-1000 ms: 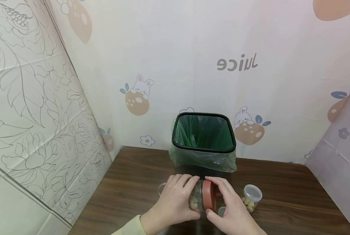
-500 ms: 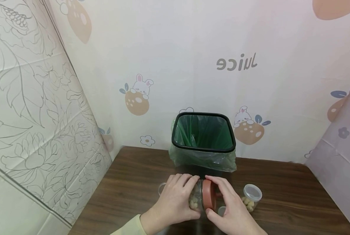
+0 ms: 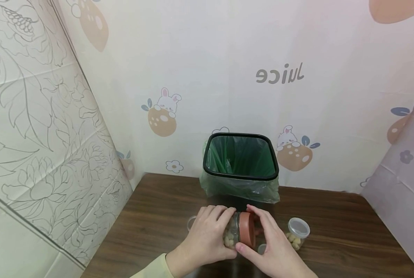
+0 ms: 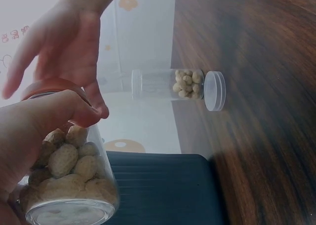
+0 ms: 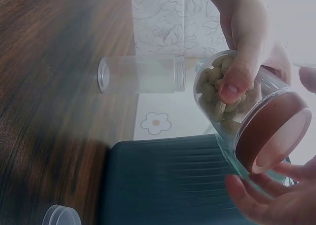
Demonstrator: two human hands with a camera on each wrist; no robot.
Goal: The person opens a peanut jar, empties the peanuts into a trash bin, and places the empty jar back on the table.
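Note:
My left hand grips the body of a clear jar, tilted onto its side. Shelled-looking peanuts, tan and rough-skinned, lie inside it. A reddish-brown lid caps the jar and faces right. My right hand is spread around this lid; the thumb tip appears against its near edge, and the upper fingertips look slightly apart from it. In the right wrist view, several right-hand fingers lie just below the lid. The left fingers partly hide the jar.
Behind the hands stands a bin with a green liner. At right is a small clear container of peanuts. A clear container stands left of the hands. A loose translucent lid lies on the wooden table.
My right hand has shifted around the lid: its thumb moved left and slightly up, while its upper fingertips moved right and away from the lid. The left hand and jar stay nearly still.

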